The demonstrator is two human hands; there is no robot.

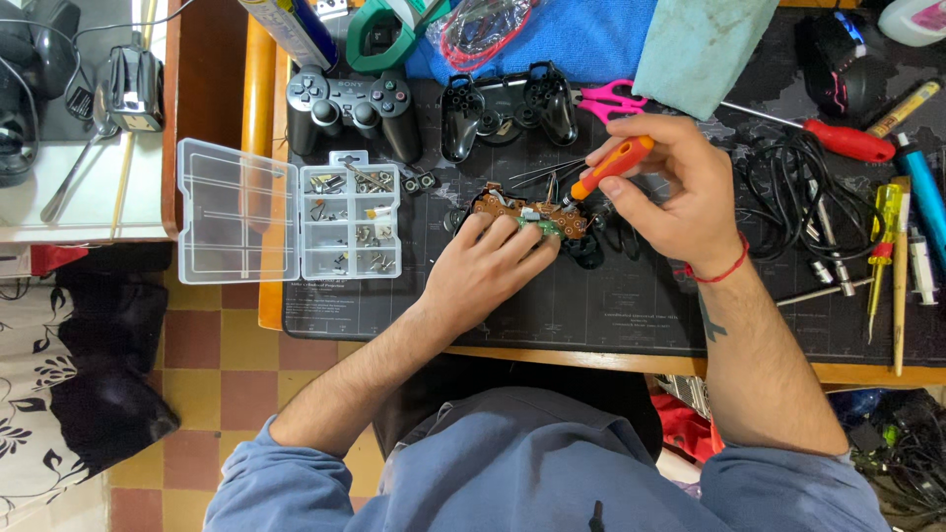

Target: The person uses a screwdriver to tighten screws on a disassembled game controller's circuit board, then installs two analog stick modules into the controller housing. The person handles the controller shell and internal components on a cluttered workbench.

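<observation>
Dark printed desk mat [591, 315] covers a wooden workbench over a checkered tile floor, cluttered with tools. Left hand [490, 268] lies flat, fingers pressed down on a brown game-controller circuit board [522, 210], pinning it to the mat. Right hand [680, 192] is closed around an orange-handled small screwdriver [613, 166], tip angled down onto the board's right end, just beside the left fingertips.

Just above the grip: an emptied black plastic controller shell [507, 108], so the housing is already off and the board is out. Loose black parts [591, 246] lie at the board's right edge, under the right hand. Up-left of the grip, an intact black gamepad [353, 106], untouched. Left of the left hand, an open clear plastic compartment box [296, 212] with small screws sorted in. Pink-handled scissors [611, 97] sit right above the screwdriver; a red-handled long screwdriver [838, 138] lies well to the right.

Judgement: disassembly done, board work in hand; reassembly into the shell still left.
</observation>
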